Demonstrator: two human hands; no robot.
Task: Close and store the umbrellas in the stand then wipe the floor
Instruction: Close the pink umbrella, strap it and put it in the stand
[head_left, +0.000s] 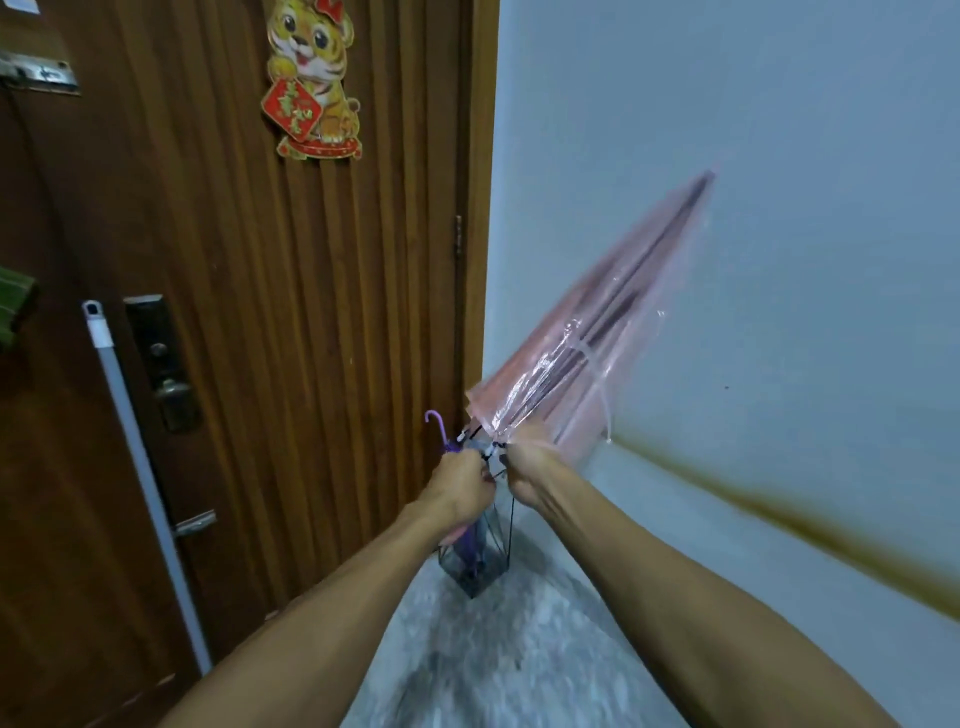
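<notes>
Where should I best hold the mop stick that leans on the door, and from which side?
Grip the grey shaft of the mop stick around its middle, coming from the right side, away from the door. The stick leans steeply against the door, so only its front and right side are free for fingers to wrap around; the white top end is thin and gives less control.

The stand (475, 558) sits tight in the corner between door (291, 312) and wall (753, 156), its mouth already crowded by the purple umbrella (448, 441). Both hands and the pink umbrella (597, 343) block it above; the floor (498, 654) in front lies open.
</notes>
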